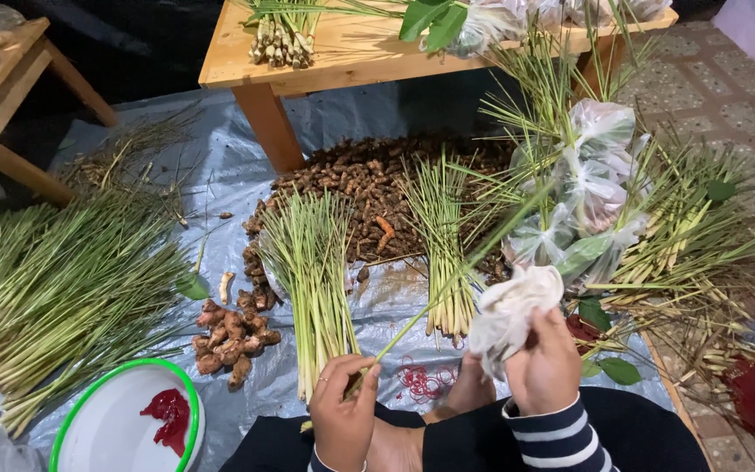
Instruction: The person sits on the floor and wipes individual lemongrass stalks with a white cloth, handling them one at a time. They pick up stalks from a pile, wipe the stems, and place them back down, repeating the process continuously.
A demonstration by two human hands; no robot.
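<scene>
Left hand [343, 411] pinches long green lemongrass stalk [447, 284] near its base, right hand [545, 363] grips crumpled thin white plastic bag [510, 308]; best held steady above near-centre red rubber bands [421, 381].

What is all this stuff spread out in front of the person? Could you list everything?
Lemongrass stalks: large loose heap, green, on the left of the sheet.
Lemongrass bundles: two upright fans, green, centre.
Turmeric-like roots: big pile, brown and orange, under the table.
Ginger-like roots: small cluster, tan, near the bowl.
Bowl: one, white with green rim, red paste inside, lower left.
Rubber bands: small heap, red, near the knees.
Filled plastic bags: several, clear, right among the stalks.
Wooden table: one, pale, top centre, with cut stalks on it.
Plastic sheet: one, grey, covering the floor.
Left hand: holds a green stalk.
Right hand: holds a crumpled whitish bag.
</scene>
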